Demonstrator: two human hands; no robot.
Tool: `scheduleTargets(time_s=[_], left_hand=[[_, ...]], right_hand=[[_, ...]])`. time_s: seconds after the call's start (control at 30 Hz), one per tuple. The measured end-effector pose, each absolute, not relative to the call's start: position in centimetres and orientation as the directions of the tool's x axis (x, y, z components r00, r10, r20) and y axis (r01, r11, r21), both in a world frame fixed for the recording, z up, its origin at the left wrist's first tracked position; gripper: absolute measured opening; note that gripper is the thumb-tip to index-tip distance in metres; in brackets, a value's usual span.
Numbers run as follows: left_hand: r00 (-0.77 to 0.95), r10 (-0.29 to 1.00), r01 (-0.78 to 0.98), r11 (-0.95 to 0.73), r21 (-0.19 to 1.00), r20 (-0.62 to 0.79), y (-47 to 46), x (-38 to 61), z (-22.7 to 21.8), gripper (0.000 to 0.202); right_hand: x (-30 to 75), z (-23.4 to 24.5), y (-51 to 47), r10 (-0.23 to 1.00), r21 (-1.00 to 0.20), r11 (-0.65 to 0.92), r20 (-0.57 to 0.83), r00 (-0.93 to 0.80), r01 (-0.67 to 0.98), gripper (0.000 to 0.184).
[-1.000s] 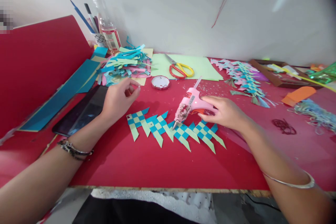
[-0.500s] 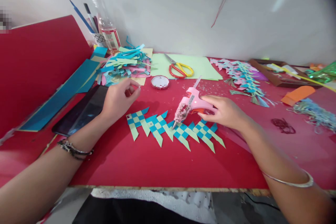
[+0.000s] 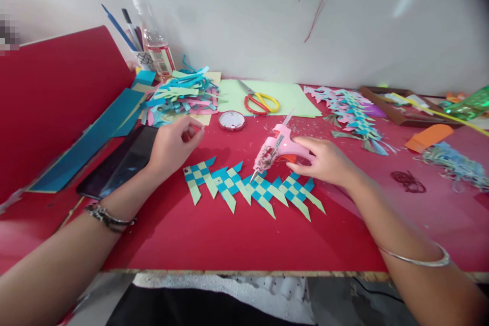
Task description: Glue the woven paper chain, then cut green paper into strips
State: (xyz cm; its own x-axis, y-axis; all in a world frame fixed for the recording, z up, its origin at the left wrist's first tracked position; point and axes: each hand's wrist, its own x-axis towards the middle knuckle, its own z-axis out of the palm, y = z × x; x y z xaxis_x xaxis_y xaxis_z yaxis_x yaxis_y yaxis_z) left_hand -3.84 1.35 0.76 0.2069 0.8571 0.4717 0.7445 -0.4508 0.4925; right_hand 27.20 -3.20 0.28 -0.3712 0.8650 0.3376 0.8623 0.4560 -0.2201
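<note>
My right hand (image 3: pixel 324 160) is closed around the handle of a pink hot glue gun (image 3: pixel 280 145), whose front end is crusted with stains and whose glue stick pokes out at the back. The metal nozzle points down at a row of woven blue and pale green paper fish (image 3: pixel 263 191) lying on the red table, at or just above the third one from the left. My left hand (image 3: pixel 175 142) hovers above the left end of the row, thumb and fingertips drawn together in a pinch. Whatever is between them is too small to make out.
Behind lie a jar lid (image 3: pixel 231 120), scissors (image 3: pixel 262 102) on green paper (image 3: pixel 298 99) and heaped paper strips (image 3: pixel 179 94). A phone (image 3: pixel 118 163) rests under my left forearm. At right are woven tassels (image 3: pixel 351 114), dark red thread (image 3: pixel 408 182) and a brown tray (image 3: pixel 397 112).
The glue gun's nozzle has risen slightly from the paper fish. My left hand keeps the same pinch, and the view has shifted a little.
</note>
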Motion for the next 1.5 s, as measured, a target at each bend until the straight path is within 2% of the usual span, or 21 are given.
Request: scheduleTargets(time_s=[0.13, 0.23, 0.33, 0.43, 0.47, 0.53, 0.6, 0.67, 0.77, 0.8, 0.97, 1.1, 1.23, 1.37, 1.5], left_hand=[[0.208, 0.858, 0.741, -0.452, 0.496, 0.470, 1.5, -3.9, 0.7, 0.016], [0.222, 0.864, 0.712, -0.460, 0.531, 0.451, 1.4, -3.8, 0.8, 0.017], [0.336, 0.842, 0.638, -0.534, 0.555, 0.423, 0.8, -3.3, 1.1, 0.020], [0.440, 0.808, 0.536, -0.587, 0.608, 0.392, -0.3, -2.2, 1.3, 0.021], [0.452, 0.815, 0.499, -0.567, 0.655, 0.362, -0.8, -1.8, 1.3, 0.021], [0.453, 0.846, 0.420, -0.480, 0.770, 0.281, -1.6, -1.0, 1.4, 0.022], [0.451, 0.870, 0.334, -0.372, 0.866, 0.200, -2.2, -0.3, 1.4, 0.022], [0.475, 0.871, 0.271, -0.283, 0.920, 0.128, -2.6, 0.2, 1.4, 0.021], [0.535, 0.844, 0.239, -0.191, 0.952, 0.035, -2.8, 0.5, 1.5, 0.019], [0.551, 0.834, 0.236, -0.173, 0.956, 0.015, -2.9, 0.5, 1.6, 0.018], [0.578, 0.815, 0.214, -0.105, 0.971, -0.039, -3.0, 0.4, 1.8, 0.019], [0.597, 0.801, 0.178, -0.074, 0.981, -0.048, -3.2, 0.6, 1.9, 0.016], [0.595, 0.802, 0.206, -0.095, 0.974, -0.048, -3.3, 0.8, 1.9, 0.017], [0.558, 0.830, 0.237, -0.155, 0.959, -0.004, -3.6, 0.9, 1.7, 0.016], [0.566, 0.824, 0.233, -0.167, 0.958, 0.006, -3.9, 0.8, 1.5, 0.019]], right_hand=[[27.7, 0.8, -2.9, 0.899, -0.239, 0.365, 0.340, -0.274, 0.900, 0.030], [28.6, 0.8, -2.4, 0.909, -0.269, 0.182, 0.412, -0.058, 0.946, 0.033], [29.9, -0.2, -1.6, 0.881, -0.302, -0.039, 0.439, 0.175, 0.952, 0.040], [30.9, -1.1, -1.1, 0.910, -0.206, -0.100, 0.378, 0.173, 0.973, 0.045], [30.9, -1.2, -1.1, 0.913, -0.156, -0.083, 0.385, 0.138, 0.984, 0.045], [30.3, -0.7, -1.4, 0.871, -0.091, -0.041, 0.484, 0.080, 0.995, 0.042], [28.6, 0.3, -2.1, 0.783, -0.100, 0.038, 0.621, 0.033, 0.994, 0.035], [26.1, 1.5, -3.3, 0.736, -0.146, 0.242, 0.671, -0.083, 0.959, 0.026], [22.1, 2.4, -5.3, 0.689, -0.172, 0.591, 0.616, -0.382, 0.788, 0.019], [21.1, 2.4, -5.9, 0.670, -0.202, 0.651, 0.607, -0.427, 0.732, 0.019], [18.9, 1.6, -7.2, 0.699, -0.388, 0.690, 0.578, -0.421, 0.611, 0.018], [18.8, 1.4, -7.4, 0.725, -0.444, 0.669, 0.568, -0.389, 0.596, 0.017], [18.6, 1.4, -7.4, 0.726, -0.441, 0.663, 0.575, -0.376, 0.605, 0.014], [18.6, 1.2, -7.3, 0.646, -0.376, 0.733, 0.647, -0.405, 0.567, 0.011], [18.8, 1.2, -7.3, 0.623, -0.318, 0.740, 0.656, -0.426, 0.593, 0.013]])
